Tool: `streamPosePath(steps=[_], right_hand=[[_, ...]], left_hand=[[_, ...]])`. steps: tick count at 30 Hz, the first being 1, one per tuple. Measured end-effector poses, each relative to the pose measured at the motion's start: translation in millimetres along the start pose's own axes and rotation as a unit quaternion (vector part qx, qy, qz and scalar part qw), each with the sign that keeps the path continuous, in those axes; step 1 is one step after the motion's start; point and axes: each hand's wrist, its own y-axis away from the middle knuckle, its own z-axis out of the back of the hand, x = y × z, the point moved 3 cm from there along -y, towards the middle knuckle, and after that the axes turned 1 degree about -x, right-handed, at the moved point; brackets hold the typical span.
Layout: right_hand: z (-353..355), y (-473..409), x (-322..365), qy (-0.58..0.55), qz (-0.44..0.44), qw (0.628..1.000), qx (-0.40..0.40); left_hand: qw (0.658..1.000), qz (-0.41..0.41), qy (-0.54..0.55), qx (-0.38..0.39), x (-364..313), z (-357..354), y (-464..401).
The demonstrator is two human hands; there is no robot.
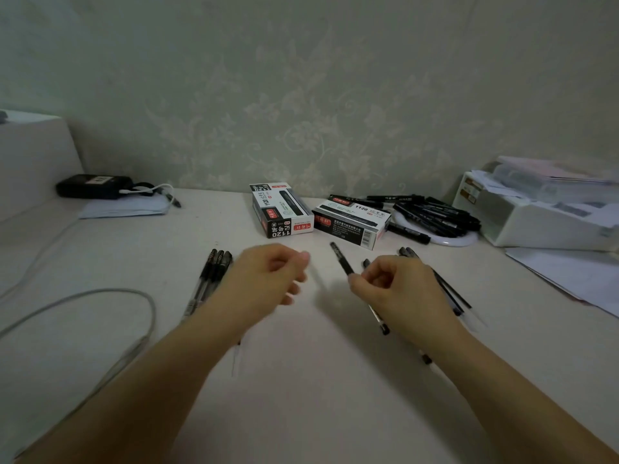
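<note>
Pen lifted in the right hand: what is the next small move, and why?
Probably lay the pen beside the row of capped pens on the left. The right hand pinches it off the table, the left hand holds nothing, and that row lies neatly side by side, while loose pens lie by the right wrist.

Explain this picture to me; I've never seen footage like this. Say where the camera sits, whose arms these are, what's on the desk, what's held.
One camera, worn on a person's head, looks down at their arms; no machine. The right hand holds a black pen. The left hand is curled and blurred; whether it holds anything is unclear. On the white desk lie a row of pens by the left hand, loose pens by the right, two pen boxes, and a heap of pens behind.
</note>
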Motion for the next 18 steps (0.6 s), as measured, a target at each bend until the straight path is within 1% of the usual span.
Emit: streamPosePath(steps=[1, 2, 4, 6, 8, 10, 12, 14, 16, 18], right_hand=[[-4.1, 1.4, 2.9, -0.064, -0.007, 0.998, 0.028], [-8.9, 3.3, 6.1, -0.102, -0.006, 0.993, 0.058], [-18.8, 8.0, 12.0, -0.113, 0.016, 0.987, 0.112], [-25.6, 11.5, 15.9, -0.116, 0.044, 0.981, 0.148], [-24.5, 11.4, 16.3, -0.126, 0.056, 0.98, 0.141], [-17.5, 7.4, 14.3, -0.132, 0.051, 0.986, 0.093], [-11.3, 4.4, 13.3, -0.15, 0.035, 0.986, 0.069], [-10.1, 4.3, 14.3, -0.173, 0.038, 0.98, 0.086], [-11.1, 5.3, 17.7, -0.195, 0.059, 0.973, 0.106], [-11.2, 5.6, 19.3, -0.227, 0.07, 0.964, 0.117]], left_hand=[[0.997, 0.026, 0.058, 0.038, 0.4, -10.1, 3.9], [0.992, 0.044, 0.101, 0.06, 1.6, -17.6, 6.5], [0.983, 0.068, 0.155, 0.072, 4.0, -26.0, 9.1], [0.983, 0.076, 0.15, 0.067, 5.4, -27.8, 9.4], [0.986, 0.073, 0.136, 0.059, 5.4, -25.1, 8.5], [0.988, 0.065, 0.125, 0.063, 3.4, -21.4, 6.9], [0.994, 0.032, 0.061, 0.081, -1.6, -19.8, 7.7], [0.993, -0.054, -0.056, 0.091, -8.5, -21.3, 10.6], [0.973, -0.143, -0.149, 0.1, -14.0, -24.2, 16.2], [0.956, -0.188, -0.205, 0.096, -14.5, -23.9, 17.9]])
